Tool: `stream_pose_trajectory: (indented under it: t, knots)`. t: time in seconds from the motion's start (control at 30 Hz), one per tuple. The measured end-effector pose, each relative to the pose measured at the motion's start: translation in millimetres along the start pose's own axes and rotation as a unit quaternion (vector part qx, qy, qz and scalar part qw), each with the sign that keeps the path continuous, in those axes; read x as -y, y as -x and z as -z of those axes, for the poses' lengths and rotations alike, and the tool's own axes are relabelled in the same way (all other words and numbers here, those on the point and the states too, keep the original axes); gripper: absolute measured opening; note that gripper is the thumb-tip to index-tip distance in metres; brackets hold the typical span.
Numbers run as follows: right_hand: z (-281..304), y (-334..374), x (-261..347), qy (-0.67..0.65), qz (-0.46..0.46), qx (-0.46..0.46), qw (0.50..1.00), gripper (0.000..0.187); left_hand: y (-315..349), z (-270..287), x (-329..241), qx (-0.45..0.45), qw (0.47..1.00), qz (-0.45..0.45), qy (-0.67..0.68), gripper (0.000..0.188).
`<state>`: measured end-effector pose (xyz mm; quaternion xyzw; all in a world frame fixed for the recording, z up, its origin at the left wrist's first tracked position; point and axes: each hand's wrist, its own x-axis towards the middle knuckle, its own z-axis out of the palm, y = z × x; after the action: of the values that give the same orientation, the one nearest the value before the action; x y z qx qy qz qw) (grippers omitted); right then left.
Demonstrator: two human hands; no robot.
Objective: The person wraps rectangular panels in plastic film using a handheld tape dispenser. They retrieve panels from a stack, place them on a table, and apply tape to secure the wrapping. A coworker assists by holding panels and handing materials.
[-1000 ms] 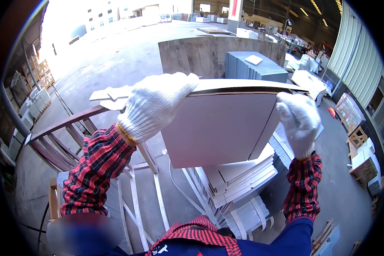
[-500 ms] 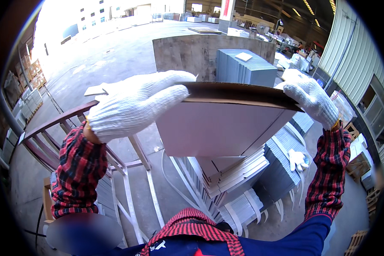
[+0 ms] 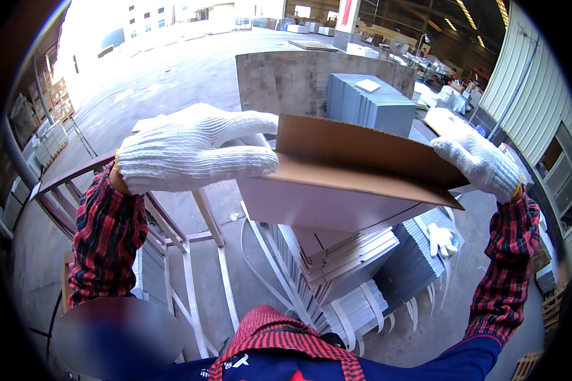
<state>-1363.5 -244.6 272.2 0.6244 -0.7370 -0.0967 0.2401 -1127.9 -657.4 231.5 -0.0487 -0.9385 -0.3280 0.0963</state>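
A cardboard box (image 3: 337,205), white outside and brown inside, is held up in front of me, its top spread into a wide gap with the brown inner face of the far side showing. My left hand (image 3: 197,151), in a white knitted glove, grips the box's left end, thumb on the near edge and fingers by the far one. At the right end, my right hand (image 3: 480,159), gloved alike, closes on the far panel's corner; some of its fingertips are hidden behind the cardboard. Below the box lies a stack of flat white cardboard pieces (image 3: 353,257).
Strapped grey bundles (image 3: 407,270) stand right of the stack, with a loose white glove (image 3: 443,241) on top. A metal rack frame (image 3: 187,254) is at the left. Farther off are a grey sheet stack (image 3: 372,105) and a worn wooden panel (image 3: 279,82).
The top of the box has spread wider, showing more of its brown inside. My left hand has shifted slightly left, my right hand right and a little down.
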Motion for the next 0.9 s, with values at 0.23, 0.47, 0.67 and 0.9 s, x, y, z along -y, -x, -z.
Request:
stream_pose_trajectory:
  t: [0.23,0.47,0.67,0.9]
  knots:
    - [4.7,-29.1,10.5,-0.293,-0.257,0.054,0.919,0.047,8.6,17.1,6.4,-0.001,1.0,0.022,0.003,0.036]
    - [-2.6,-30.4,9.3,-0.254,-0.254,0.083,0.93,0.047,5.5,15.2,16.0,-0.036,0.999,0.04,0.001,0.034]
    - [-12.6,-34.8,28.7,-0.314,-0.278,0.093,0.903,0.036,5.3,16.5,3.7,-0.017,0.999,0.034,-0.015,0.033]
    - [-32.2,-11.5,2.2,-0.248,-0.133,0.013,0.96,0.032,-54.0,-48.9,-15.1,-0.124,0.975,-0.133,-0.127,0.025]
